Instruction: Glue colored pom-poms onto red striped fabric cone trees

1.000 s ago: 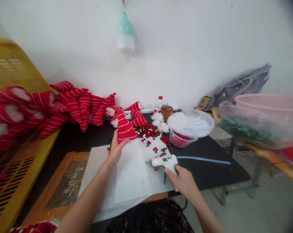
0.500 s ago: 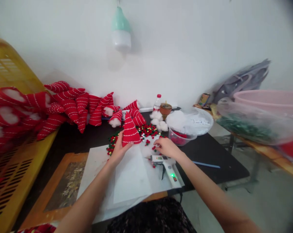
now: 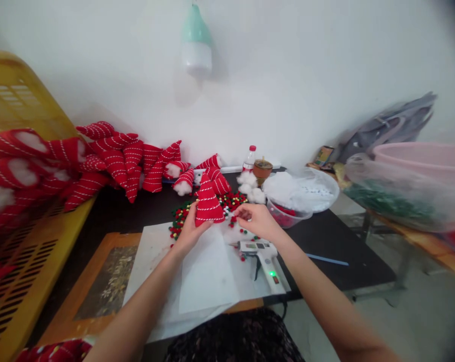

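Note:
My left hand [image 3: 193, 226] is wrapped around the lower left side of a red cone-shaped stuffed hat [image 3: 209, 203] with white stitched stripes, holding it upright with its tip up. Just right of the hat, my right hand [image 3: 256, 220] is closed in a pinch above scattered small pom-poms [image 3: 233, 201] in red, green, yellow and white. Whatever lies between those fingertips is too small to make out. Below my right hand, a white glue gun [image 3: 266, 259] with a lit green light lies on white paper [image 3: 208, 274], its nozzle pointing left.
Several similar red stuffed cones [image 3: 114, 163] are heaped at the left, some in a yellow crate [image 3: 67, 226]. Cotton tufts [image 3: 252, 188], a bottle [image 3: 249, 160] and a plastic tub [image 3: 290, 216] stand at the back right. A blue stick [image 3: 327, 259] lies on the black table [image 3: 348, 241].
My right hand has moved up and left from beside the glue gun, closer to the hat. My left hand still holds the hat. The whole view has shifted slightly.

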{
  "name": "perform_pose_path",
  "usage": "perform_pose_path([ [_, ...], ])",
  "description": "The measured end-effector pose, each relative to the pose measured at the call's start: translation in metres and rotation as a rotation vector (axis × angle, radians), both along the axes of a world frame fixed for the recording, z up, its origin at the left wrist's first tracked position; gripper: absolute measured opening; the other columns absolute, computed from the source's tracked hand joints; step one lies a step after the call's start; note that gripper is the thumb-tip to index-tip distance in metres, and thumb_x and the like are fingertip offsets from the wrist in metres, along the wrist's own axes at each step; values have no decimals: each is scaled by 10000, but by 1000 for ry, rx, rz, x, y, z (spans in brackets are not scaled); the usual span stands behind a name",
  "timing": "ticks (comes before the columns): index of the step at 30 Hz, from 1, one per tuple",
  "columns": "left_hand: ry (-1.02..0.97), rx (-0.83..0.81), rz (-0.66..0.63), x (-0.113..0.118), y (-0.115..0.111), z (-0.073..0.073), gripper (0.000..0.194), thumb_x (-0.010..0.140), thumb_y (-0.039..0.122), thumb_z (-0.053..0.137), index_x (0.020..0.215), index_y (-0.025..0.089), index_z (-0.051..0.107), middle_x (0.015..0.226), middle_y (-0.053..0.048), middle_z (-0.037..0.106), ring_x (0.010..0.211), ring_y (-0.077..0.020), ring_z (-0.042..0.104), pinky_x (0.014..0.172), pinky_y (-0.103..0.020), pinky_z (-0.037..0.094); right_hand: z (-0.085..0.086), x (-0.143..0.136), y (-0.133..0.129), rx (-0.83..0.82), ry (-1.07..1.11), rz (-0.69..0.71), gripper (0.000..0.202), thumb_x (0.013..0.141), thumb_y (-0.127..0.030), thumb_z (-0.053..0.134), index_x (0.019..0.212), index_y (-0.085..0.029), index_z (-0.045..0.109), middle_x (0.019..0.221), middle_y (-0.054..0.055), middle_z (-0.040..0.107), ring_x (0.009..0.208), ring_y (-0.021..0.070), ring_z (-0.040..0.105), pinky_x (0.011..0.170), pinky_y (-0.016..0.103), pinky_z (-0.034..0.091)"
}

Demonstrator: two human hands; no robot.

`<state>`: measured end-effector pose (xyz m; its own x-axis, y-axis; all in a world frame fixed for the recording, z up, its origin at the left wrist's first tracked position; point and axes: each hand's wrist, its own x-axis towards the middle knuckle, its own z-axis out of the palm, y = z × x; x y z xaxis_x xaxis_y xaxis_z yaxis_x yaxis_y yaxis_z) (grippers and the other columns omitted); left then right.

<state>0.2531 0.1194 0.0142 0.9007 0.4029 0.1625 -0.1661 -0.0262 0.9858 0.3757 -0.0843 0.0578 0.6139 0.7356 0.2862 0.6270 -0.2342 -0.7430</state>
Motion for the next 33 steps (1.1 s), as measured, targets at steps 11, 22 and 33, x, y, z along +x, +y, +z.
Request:
perform_pose_path([
  [11, -10, 84, 22, 3, 2, -1, 767, 772, 391, 768, 1431, 213, 417, 1448, -141, 567, 1327, -320, 560, 1147, -461, 412, 5, -36, 33, 129, -454, 116, 124, 933, -91, 603, 957, -153, 708, 923, 85, 717, 793, 193, 683, 748, 302, 544],
  [22, 28, 47, 43, 4, 1, -3, 827, 756, 422, 783, 1457, 210, 398, 1472, -161, 561, 1313, -322, 586, 1135, -470, 438, -2, 10, 21, -274, -305, -97, 179, 946, -128, 600, 1034, -145, 755, 952, 93, 782, 828, 203, 725, 758, 279, 532],
  [33, 75, 148, 19, 4, 4, -4, 831, 776, 466, 766, 1452, 188, 371, 1388, -164, 611, 1238, -313, 636, 1083, -457, 485, -1, 11, 22, -439, -314, 74, 140, 848, -34, 667, 855, -145, 752, 864, 85, 787, 825, 210, 733, 734, 262, 497],
])
